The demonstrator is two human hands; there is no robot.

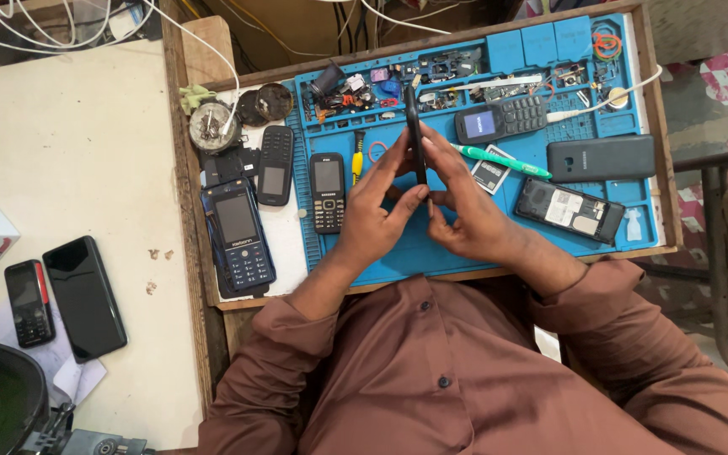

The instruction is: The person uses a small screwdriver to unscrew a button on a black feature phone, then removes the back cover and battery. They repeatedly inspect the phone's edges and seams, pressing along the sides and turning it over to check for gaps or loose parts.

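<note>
At frame centre, both hands, left hand (374, 205) and right hand (465, 212), pinch a black phone (415, 135) edge-on above the blue mat (398, 253); prying its casing apart seems underway, calling for steady fingertip pressure.

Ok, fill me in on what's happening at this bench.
A person in a brown shirt holds a thin black phone edge-on between both hands, left hand and right hand, above a blue work mat. Several keypad phones, a detached black back cover, a green toothbrush and small parts lie on the mat.
</note>
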